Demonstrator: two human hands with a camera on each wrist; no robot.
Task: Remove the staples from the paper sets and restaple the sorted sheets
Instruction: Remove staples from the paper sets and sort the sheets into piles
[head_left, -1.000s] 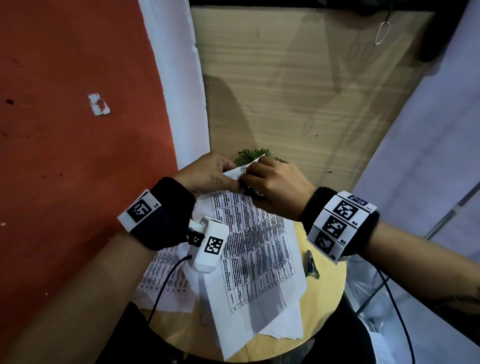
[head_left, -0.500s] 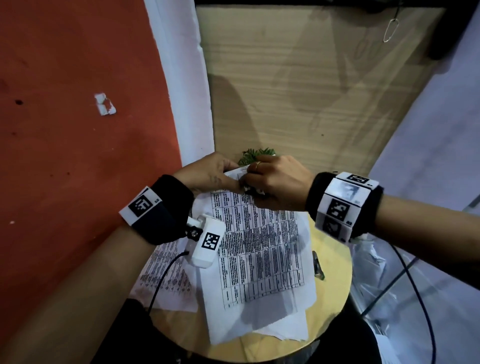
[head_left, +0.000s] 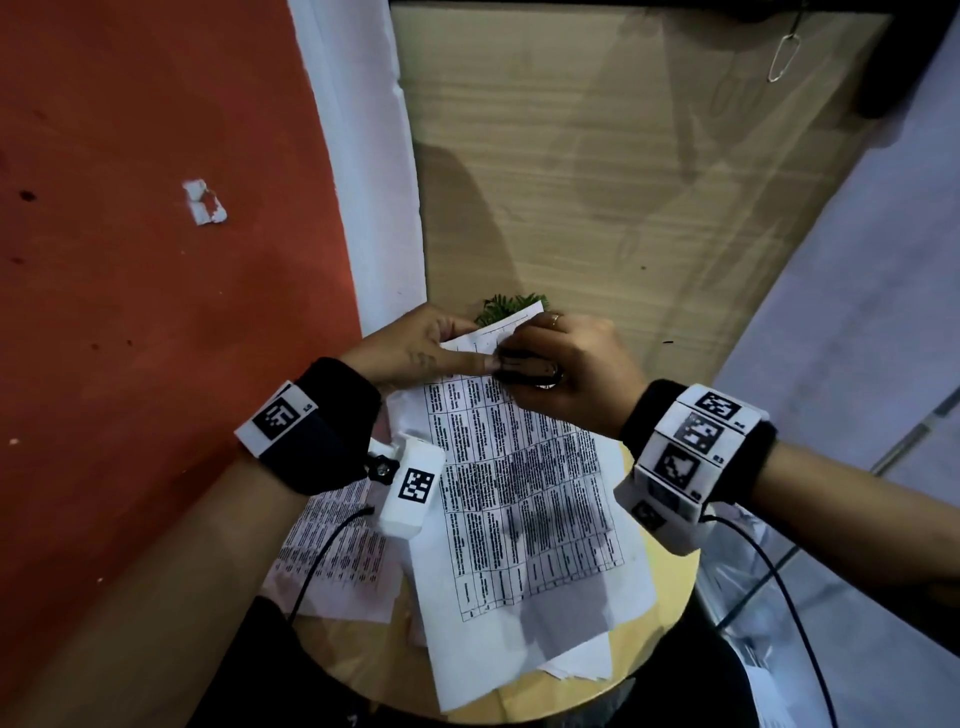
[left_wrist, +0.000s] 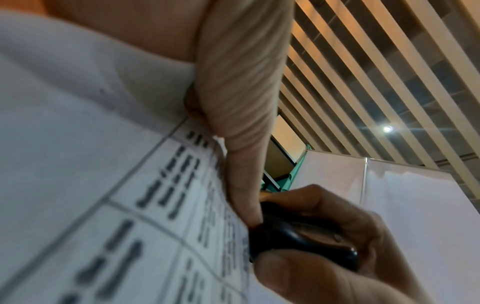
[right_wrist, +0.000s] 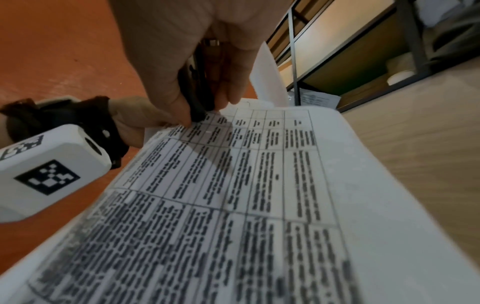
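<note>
Top corner of the paper set (head_left: 524, 499): a second ago the right hand (head_left: 566, 371) covered it, nothing dark showing; now a black staple remover (head_left: 527, 370) shows in that hand's grip, its nose at the sheet edge beside the left hand (head_left: 415, 348) thumb; folded-back corner flap stands higher and more exposed against the green sprig (head_left: 506, 306); the small dark tool that lay on the desk (head_left: 670, 587) right of the sheets earlier is now out of sight behind the right wrist; sheets lie slightly more square to the view.

Two hands (head_left: 415, 348), one staple remover (head_left: 527, 370), perhaps three paper sets (head_left: 524, 499).
</note>
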